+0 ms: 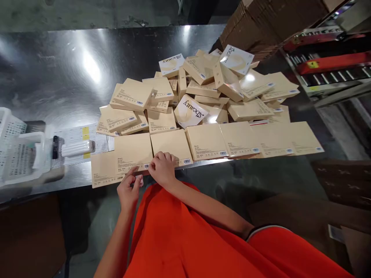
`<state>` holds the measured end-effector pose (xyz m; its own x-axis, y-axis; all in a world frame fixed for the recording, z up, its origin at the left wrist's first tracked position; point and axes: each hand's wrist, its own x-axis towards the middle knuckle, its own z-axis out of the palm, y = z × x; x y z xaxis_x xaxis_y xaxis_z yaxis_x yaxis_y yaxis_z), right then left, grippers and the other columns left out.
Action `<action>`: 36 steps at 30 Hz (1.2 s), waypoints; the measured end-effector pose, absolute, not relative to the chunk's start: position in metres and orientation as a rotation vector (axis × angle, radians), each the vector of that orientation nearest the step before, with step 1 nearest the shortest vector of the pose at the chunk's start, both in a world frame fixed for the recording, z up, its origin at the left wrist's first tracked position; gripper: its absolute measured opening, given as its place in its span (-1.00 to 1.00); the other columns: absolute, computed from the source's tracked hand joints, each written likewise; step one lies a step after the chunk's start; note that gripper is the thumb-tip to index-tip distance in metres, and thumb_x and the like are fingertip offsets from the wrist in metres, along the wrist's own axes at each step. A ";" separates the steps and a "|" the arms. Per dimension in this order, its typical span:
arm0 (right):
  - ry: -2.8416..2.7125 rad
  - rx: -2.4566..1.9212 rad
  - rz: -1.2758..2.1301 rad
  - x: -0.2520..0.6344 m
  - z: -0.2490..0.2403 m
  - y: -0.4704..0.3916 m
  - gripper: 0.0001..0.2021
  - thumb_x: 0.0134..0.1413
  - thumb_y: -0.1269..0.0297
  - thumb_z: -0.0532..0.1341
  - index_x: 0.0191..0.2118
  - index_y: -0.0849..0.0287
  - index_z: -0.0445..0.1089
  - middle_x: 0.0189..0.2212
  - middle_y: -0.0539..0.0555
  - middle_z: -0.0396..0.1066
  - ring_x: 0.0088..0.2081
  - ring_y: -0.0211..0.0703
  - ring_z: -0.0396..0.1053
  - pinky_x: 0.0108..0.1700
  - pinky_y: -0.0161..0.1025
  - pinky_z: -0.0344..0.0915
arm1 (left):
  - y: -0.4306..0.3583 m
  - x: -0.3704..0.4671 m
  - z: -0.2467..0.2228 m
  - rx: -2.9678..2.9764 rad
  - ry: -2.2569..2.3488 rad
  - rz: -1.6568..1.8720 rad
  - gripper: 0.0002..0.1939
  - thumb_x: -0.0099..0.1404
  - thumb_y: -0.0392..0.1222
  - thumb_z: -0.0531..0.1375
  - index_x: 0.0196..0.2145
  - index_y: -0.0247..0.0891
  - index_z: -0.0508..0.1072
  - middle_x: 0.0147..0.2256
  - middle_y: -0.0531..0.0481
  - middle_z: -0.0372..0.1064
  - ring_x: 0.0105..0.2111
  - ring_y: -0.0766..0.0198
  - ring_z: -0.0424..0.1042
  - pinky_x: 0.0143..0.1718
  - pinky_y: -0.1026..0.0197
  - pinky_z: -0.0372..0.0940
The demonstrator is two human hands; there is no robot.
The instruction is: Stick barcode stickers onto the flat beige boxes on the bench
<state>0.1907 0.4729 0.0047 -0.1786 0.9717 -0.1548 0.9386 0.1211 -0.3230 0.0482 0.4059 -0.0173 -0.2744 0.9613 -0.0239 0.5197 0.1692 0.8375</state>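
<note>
A row of flat cream cartons (pixel 169 143) lies along the front edge of the metal table, printed side up with small barcode labels. At the lower edge of one carton (pixel 133 148), my left hand (pixel 129 190) has its fingers bent and closed. A small pink-and-white piece (pixel 141 180), perhaps a strip of stickers, sticks out by its thumb. My right hand (pixel 162 168) rests on the front edge of the neighbouring carton, close to the seam between the two. Its fingers are curled together, and whatever they hold is hidden.
Behind the row rises a loose heap of similar cartons (pixel 164 90), some showing white "beauty" faces. White plastic baskets (pixel 27 154), a clear-wrapped roll (pixel 77 148) and printed sheets (pixel 100 135) are at left. A large brown cardboard box (pixel 269 23) and a roller conveyor (pixel 333 63) stand at right.
</note>
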 end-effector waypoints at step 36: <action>-2.772 -1.460 0.004 0.405 -0.026 0.501 -0.15 -0.04 -0.29 0.14 0.32 0.02 -0.01 0.35 0.18 -0.12 0.32 0.35 -0.23 0.21 0.40 -0.30 | 0.464 -0.002 -0.032 1.152 1.818 0.899 -0.63 0.06 0.12 0.23 -0.64 -0.25 0.44 0.10 -0.04 0.29 0.08 0.01 0.30 0.11 0.13 0.17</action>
